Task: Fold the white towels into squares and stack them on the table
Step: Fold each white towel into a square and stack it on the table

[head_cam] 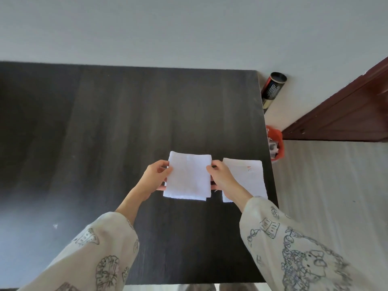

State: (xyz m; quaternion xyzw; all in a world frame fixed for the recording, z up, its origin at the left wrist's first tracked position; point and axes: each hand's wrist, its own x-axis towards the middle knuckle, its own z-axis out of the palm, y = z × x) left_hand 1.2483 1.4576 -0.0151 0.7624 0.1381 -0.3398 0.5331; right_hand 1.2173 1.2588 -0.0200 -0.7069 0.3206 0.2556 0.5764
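Hands, left (156, 177) and right (223, 179), pinch folded towel (188, 177) by its sides, edges table-square.

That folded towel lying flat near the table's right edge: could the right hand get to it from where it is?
Probably yes. The flat towel lies right beside the right hand with nothing between, but that hand now holds the other folded towel with the left hand.
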